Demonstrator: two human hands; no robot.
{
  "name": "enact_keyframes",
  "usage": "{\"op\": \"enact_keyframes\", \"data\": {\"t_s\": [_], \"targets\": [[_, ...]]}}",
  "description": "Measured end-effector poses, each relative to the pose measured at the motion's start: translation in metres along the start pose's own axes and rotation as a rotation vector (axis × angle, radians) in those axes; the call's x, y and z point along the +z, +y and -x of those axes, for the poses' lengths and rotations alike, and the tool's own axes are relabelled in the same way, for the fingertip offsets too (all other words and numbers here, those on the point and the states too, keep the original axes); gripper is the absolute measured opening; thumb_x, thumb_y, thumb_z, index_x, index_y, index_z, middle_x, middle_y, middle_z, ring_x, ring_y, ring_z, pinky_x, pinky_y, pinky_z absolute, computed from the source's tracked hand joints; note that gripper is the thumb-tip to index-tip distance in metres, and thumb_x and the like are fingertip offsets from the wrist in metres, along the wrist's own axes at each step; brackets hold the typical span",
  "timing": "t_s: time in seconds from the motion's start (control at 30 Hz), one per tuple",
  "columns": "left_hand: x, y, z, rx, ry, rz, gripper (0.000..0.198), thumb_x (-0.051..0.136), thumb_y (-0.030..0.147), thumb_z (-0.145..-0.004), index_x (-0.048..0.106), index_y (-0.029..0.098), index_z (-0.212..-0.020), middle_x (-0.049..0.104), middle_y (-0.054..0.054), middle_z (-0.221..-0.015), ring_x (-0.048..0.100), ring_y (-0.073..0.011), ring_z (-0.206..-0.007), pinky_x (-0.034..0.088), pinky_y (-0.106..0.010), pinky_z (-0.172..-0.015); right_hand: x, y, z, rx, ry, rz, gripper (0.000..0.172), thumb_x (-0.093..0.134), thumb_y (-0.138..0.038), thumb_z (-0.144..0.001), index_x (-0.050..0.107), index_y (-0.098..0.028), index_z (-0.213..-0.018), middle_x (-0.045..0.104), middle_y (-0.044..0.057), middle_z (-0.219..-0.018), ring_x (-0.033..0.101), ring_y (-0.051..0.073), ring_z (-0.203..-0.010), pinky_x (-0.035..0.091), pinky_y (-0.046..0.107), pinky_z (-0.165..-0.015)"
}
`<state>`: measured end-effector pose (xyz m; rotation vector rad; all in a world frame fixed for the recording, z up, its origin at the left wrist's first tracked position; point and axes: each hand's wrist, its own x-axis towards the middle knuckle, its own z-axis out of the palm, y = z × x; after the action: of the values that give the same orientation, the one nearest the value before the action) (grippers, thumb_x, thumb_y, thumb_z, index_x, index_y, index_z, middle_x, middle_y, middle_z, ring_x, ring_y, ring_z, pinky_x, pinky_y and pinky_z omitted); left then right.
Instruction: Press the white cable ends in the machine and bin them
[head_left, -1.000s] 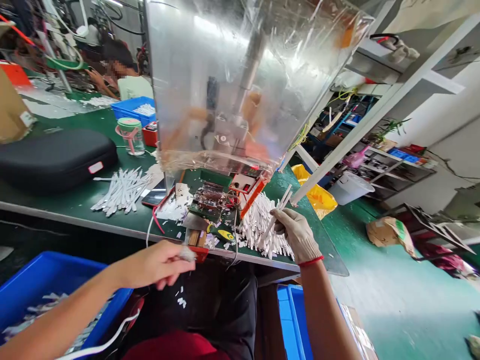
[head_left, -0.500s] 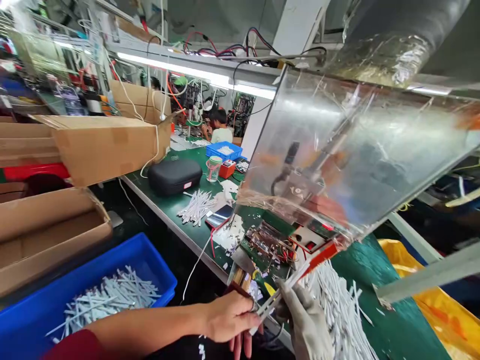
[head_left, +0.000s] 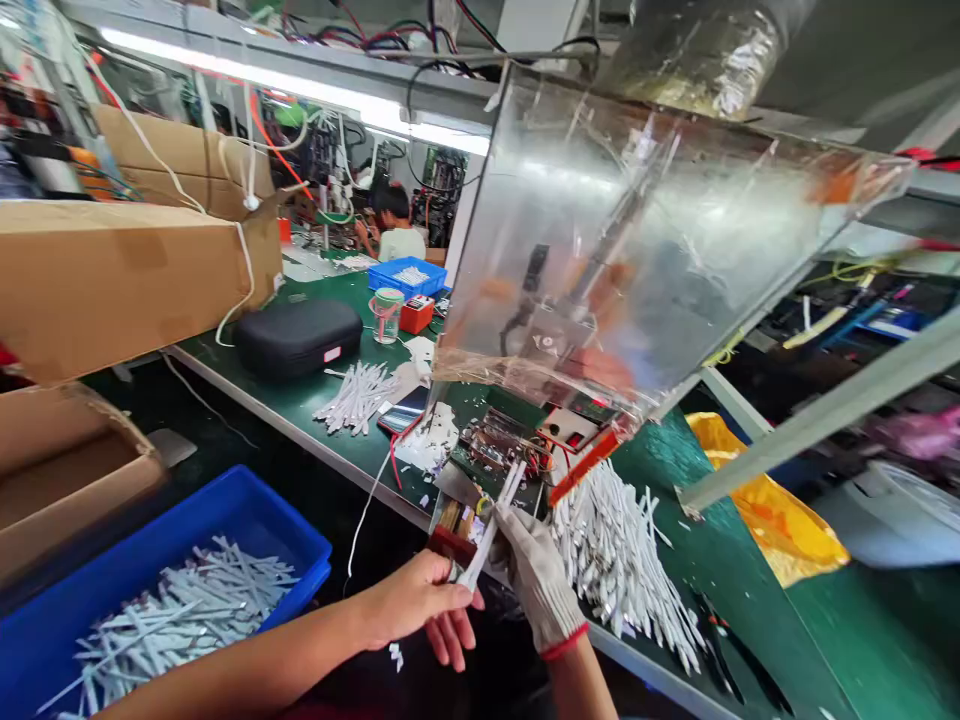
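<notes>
My bare left hand (head_left: 416,602) pinches the near end of a couple of thin white strips (head_left: 486,548) between thumb and finger, the other fingers hanging loose below. My right hand (head_left: 531,572), in a pale knitted glove with a red cuff, grips the same strips farther up. Their far ends point at a cluttered work fixture (head_left: 499,438) with wires and scraps, under a clear tilted shield (head_left: 660,260). Right of the glove lies a large pile of white strips (head_left: 619,560). What the strips are made of I cannot tell.
A blue bin (head_left: 300,545) with many white strips stands at lower left, below cardboard boxes (head_left: 135,280). On the green bench (head_left: 300,420) lie a black case (head_left: 296,335), a strip bundle (head_left: 356,395), a jar (head_left: 386,315) and black-handled pliers (head_left: 739,660). A co-worker (head_left: 397,225) sits behind.
My view has turned to the right. Both hands still hold the strips, whose far ends have swung left from beside the pile to the fixture. Black-handled pliers have come into view.
</notes>
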<state>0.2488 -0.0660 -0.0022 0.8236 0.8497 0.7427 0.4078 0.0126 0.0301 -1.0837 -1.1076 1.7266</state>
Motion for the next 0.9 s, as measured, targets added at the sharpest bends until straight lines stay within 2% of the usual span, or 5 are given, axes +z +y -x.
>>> {"op": "enact_keyframes", "data": {"t_s": [0.1,0.27,0.53,0.9], "targets": [[-0.001,0.004,0.001,-0.015,0.050,0.034,0.054,0.072,0.059,-0.073,0.062,0.012,-0.098,0.073,-0.011,-0.074,0.072,-0.0220,-0.060,0.049,-0.025,-0.051,0.003,0.009,-0.017,0.053,-0.029,-0.079,0.041,0.082,-0.052,-0.069,0.067,-0.015,-0.071,0.057,0.000,-0.056,0.040,0.008,-0.043,0.032,0.021,-0.041],[-0.005,0.010,0.000,-0.007,0.118,0.056,0.055,0.073,0.058,-0.074,0.064,0.010,-0.100,0.074,-0.012,-0.077,0.074,-0.0225,-0.063,0.050,-0.025,-0.053,0.010,0.020,-0.038,0.039,-0.033,-0.134,0.039,0.083,-0.049,-0.067,0.070,-0.014,-0.075,0.060,0.000,-0.058,0.044,0.009,-0.044,0.037,0.022,-0.044],[-0.007,0.011,-0.002,-0.037,0.060,-0.006,0.055,0.061,0.064,-0.081,0.067,0.010,-0.083,0.072,-0.012,-0.066,0.071,-0.0227,-0.054,0.049,-0.024,-0.047,0.012,0.032,-0.048,0.080,0.051,-0.161,0.035,0.081,-0.047,-0.066,0.070,-0.015,-0.074,0.059,-0.001,-0.055,0.045,0.009,-0.041,0.034,0.021,-0.039],[-0.007,0.014,-0.003,-0.059,0.066,0.010,0.056,0.062,0.064,-0.080,0.068,0.009,-0.083,0.072,-0.012,-0.065,0.071,-0.0227,-0.054,0.050,-0.025,-0.048,0.013,0.022,-0.054,0.099,0.183,-0.135,0.037,0.080,-0.050,-0.065,0.070,-0.015,-0.073,0.057,-0.001,-0.051,0.043,0.008,-0.038,0.032,0.020,-0.035]]}}
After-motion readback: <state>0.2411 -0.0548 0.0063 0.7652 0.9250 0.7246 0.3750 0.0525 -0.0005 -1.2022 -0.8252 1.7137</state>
